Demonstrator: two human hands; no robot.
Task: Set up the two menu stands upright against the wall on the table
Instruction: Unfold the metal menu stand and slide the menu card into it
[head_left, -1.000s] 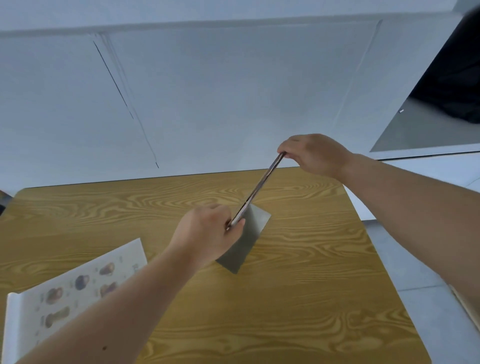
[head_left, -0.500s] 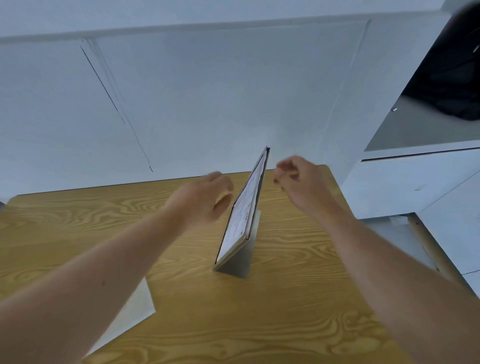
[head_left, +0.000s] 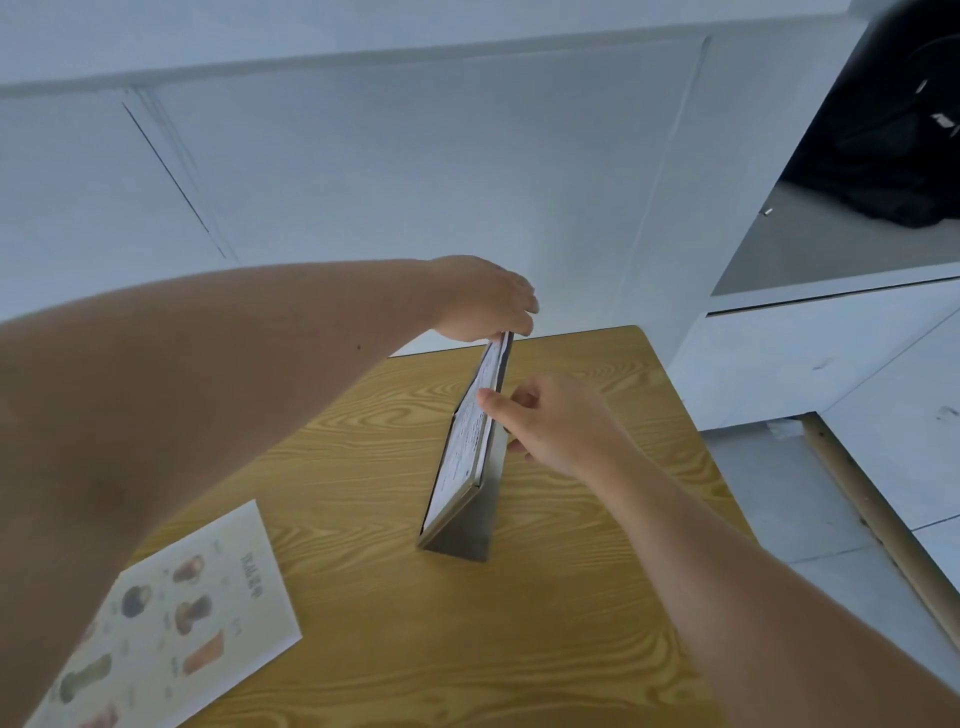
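Tabletop (head_left: 571, 623): yellow-tan with bold dark swirling wood grain. Menu stand (head_left: 470, 512): plain grey metal base, white card with small dark print. Flat menu sheet (head_left: 176, 618): cream, brown and olive food pictures. Wall (head_left: 389, 182): pale blue-white. Bag (head_left: 893, 130): black.

A black bag (head_left: 883, 150) sat in a white shelf recess (head_left: 831, 244) at the upper right. Below it, a wooden strip (head_left: 883, 525) lay across the grey floor (head_left: 810, 519).
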